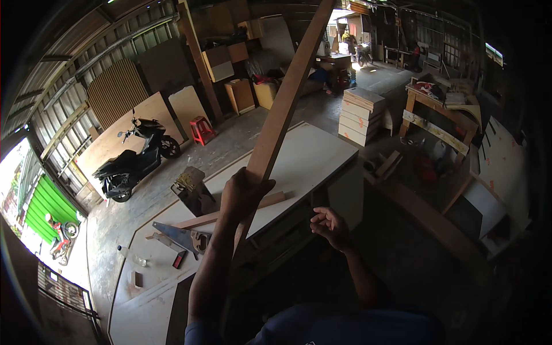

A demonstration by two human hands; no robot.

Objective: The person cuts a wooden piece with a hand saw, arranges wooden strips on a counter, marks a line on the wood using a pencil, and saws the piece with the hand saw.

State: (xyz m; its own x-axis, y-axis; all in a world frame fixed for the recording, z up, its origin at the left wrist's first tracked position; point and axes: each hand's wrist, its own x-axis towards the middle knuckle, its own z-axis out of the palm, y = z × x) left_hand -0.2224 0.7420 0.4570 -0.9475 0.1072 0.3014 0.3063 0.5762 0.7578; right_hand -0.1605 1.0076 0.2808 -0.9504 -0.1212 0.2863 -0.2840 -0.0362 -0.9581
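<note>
Long, flat brown wooden plank slanted over the white rectangular tabletop, gripped by the left hand, while the right hand, empty and half-curled, could have better steadied its lower end.

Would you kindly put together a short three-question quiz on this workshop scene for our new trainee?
1. Which hand grips the long wooden plank?
2. True or false: the right hand is apart from that plank.
3. Multiple choice: which tool lies near the clear bottle?
a) hammer
b) handsaw
c) pliers

Key: 1. The left hand; 2. True; 3. b
</note>
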